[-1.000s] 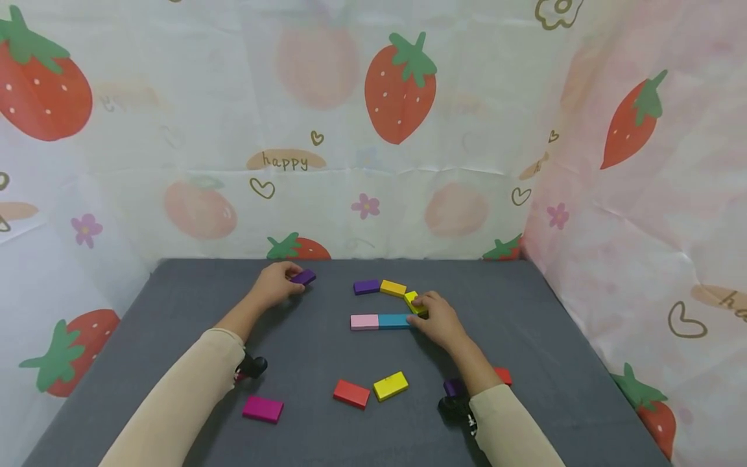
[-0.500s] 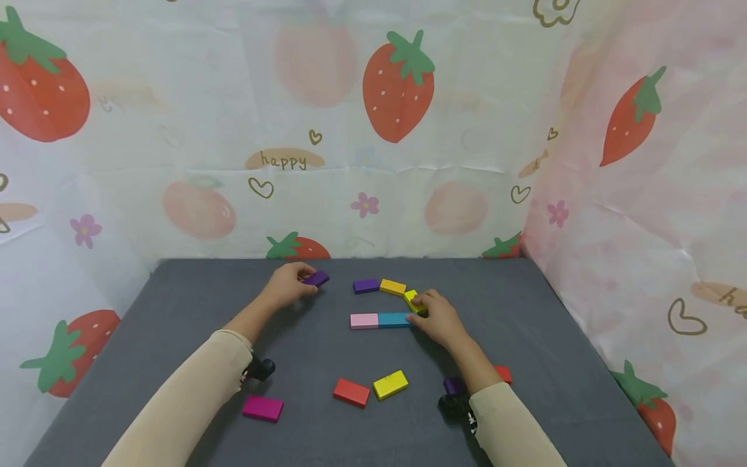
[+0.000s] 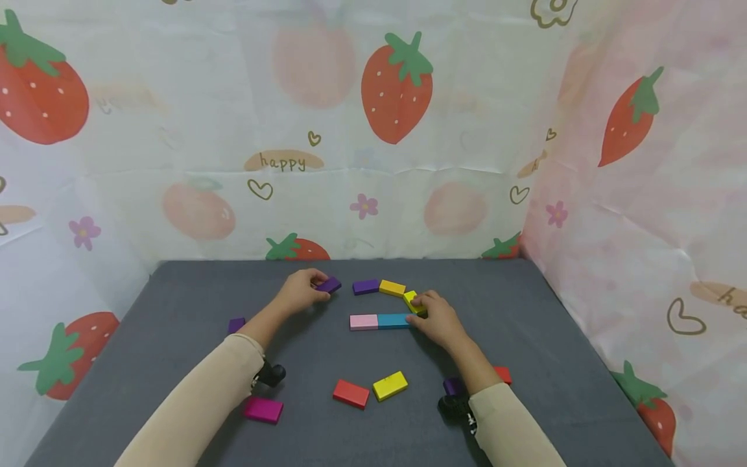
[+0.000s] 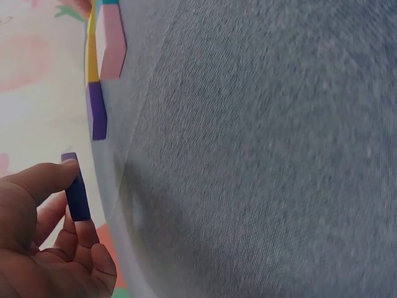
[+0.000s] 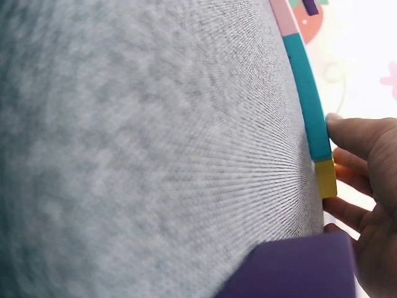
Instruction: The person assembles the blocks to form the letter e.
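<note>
My left hand (image 3: 300, 292) pinches a purple block (image 3: 329, 285) between thumb and fingers, just left of a row of blocks. In the left wrist view the held block (image 4: 77, 195) is raised, apart from the row. The row has a purple block (image 3: 366, 287), an orange-yellow block (image 3: 392, 287) and a slanted yellow block (image 3: 412, 299). My right hand (image 3: 439, 318) holds that yellow block, its fingers partly covering it. Its thumb touches the right end of a blue block (image 3: 393, 321), which adjoins a pink block (image 3: 363, 322).
Nearer on the grey table (image 3: 315, 434) lie a red block (image 3: 351, 393), a yellow block (image 3: 390, 386) and a magenta block (image 3: 264, 410). A purple block (image 3: 236, 325) shows beside the left forearm. Purple (image 3: 452, 387) and red (image 3: 502, 374) blocks are partly hidden by the right arm.
My left hand has moved right with the purple block, closer to the row. Another purple block has come into view behind the left forearm. My right hand has stayed in place.
</note>
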The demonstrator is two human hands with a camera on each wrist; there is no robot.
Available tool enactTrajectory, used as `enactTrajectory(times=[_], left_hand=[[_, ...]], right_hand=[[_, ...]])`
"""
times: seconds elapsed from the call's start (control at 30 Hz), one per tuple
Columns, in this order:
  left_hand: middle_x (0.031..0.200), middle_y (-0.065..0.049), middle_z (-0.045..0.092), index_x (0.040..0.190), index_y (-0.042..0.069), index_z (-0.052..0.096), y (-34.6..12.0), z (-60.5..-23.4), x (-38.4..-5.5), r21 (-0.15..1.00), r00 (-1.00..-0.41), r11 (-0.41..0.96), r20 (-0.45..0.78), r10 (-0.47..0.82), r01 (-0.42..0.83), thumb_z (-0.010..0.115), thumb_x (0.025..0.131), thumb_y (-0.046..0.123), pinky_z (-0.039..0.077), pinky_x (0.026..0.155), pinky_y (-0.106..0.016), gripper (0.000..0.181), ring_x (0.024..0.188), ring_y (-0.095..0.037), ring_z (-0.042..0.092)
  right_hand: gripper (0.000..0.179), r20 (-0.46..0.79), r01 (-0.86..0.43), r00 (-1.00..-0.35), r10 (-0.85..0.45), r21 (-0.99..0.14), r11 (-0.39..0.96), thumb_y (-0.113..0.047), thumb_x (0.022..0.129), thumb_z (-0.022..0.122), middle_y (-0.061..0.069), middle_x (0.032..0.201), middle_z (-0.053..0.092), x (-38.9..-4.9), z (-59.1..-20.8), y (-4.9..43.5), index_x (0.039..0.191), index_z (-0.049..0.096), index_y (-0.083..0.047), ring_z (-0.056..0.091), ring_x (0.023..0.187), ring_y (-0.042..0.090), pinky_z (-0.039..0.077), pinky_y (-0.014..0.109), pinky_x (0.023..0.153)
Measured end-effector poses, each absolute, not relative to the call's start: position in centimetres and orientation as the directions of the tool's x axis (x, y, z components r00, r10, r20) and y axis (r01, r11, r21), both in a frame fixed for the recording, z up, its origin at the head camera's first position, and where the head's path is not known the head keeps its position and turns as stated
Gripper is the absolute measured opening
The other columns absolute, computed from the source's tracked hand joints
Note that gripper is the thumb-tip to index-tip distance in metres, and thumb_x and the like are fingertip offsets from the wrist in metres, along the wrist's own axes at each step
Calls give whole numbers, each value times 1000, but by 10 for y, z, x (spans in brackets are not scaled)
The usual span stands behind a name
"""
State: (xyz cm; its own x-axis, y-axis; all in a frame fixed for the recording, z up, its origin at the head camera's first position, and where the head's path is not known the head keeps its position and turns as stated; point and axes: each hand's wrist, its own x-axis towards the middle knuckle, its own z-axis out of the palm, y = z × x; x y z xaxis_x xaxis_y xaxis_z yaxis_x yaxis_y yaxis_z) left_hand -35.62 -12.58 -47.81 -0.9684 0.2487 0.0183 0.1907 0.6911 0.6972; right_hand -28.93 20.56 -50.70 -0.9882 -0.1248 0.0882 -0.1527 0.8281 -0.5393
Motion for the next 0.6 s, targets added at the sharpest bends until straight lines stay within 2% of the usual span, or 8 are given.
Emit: enactTrajectory(times=[0.6], left_hand=[[114, -13, 71, 125, 2, 69, -103, -491, -351, 671, -970, 717, 12, 243, 188, 82, 86, 17, 51, 90, -42, 44, 100, -24, 65]], right_hand=[[42, 103, -158, -987, -122, -549, 821, -27, 93, 77, 8, 132, 60, -289, -507, 205, 128, 69, -5, 57, 124, 30, 45, 49, 107]])
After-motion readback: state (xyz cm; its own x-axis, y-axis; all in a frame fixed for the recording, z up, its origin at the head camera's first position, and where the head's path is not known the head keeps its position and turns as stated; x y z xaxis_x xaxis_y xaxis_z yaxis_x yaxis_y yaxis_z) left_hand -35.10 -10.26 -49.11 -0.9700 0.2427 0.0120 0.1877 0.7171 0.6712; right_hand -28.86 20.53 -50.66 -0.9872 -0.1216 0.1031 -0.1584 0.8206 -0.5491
